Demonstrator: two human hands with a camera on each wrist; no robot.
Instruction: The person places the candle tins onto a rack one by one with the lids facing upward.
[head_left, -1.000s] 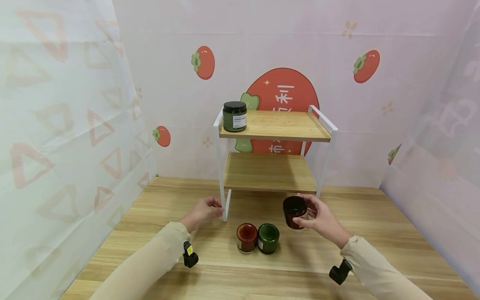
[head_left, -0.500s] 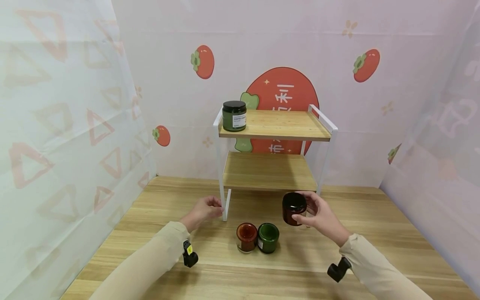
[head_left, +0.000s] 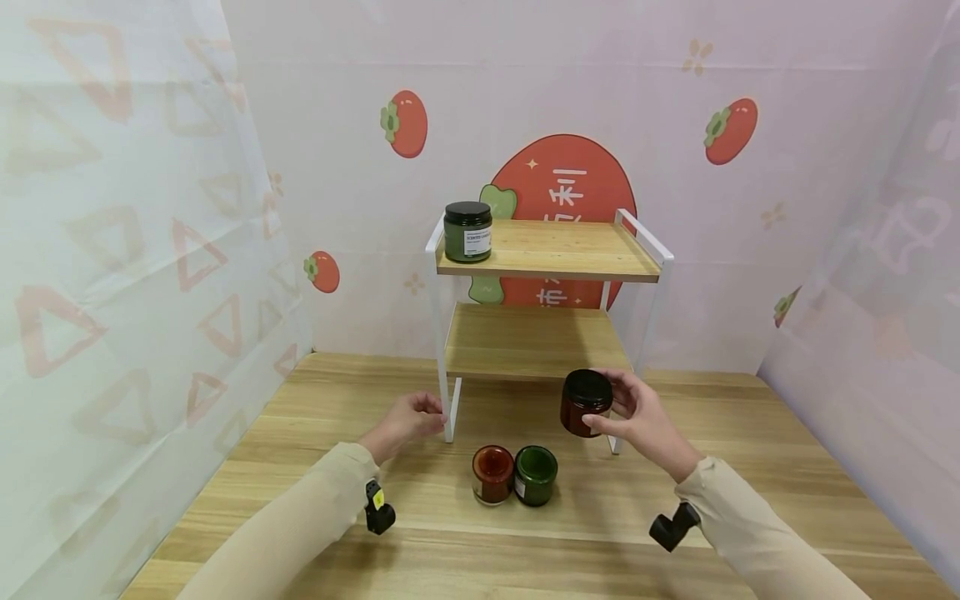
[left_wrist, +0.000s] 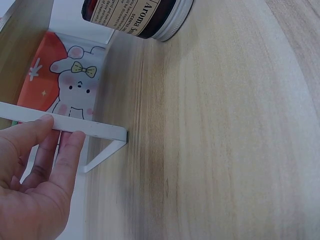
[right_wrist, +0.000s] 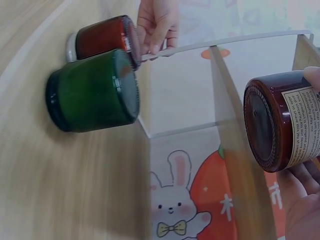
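My right hand [head_left: 641, 417] grips a dark brown candle jar [head_left: 583, 408] with a black lid, holding it upright in the air before the shelf's right side. In the right wrist view the jar's [right_wrist: 270, 122] round base and cream printed label show. My left hand [head_left: 408, 423] pinches the lower front left leg [left_wrist: 85, 125] of the white-framed shelf rack [head_left: 540, 342]. Between the hands, an amber jar [head_left: 492, 475] and a green jar [head_left: 536, 477] stand upside down on the table, side by side.
A green candle jar [head_left: 468, 233] with a black lid stands on the top shelf's left end. The middle shelf [head_left: 536, 337] is bare wood. Behind the rack hangs a printed cloth [head_left: 352, 183], and cloth walls flank the wooden table [head_left: 315, 533].
My right hand has lifted the brown jar higher and slightly left, toward the middle shelf's height. The left hand has kept its place on the rack leg.
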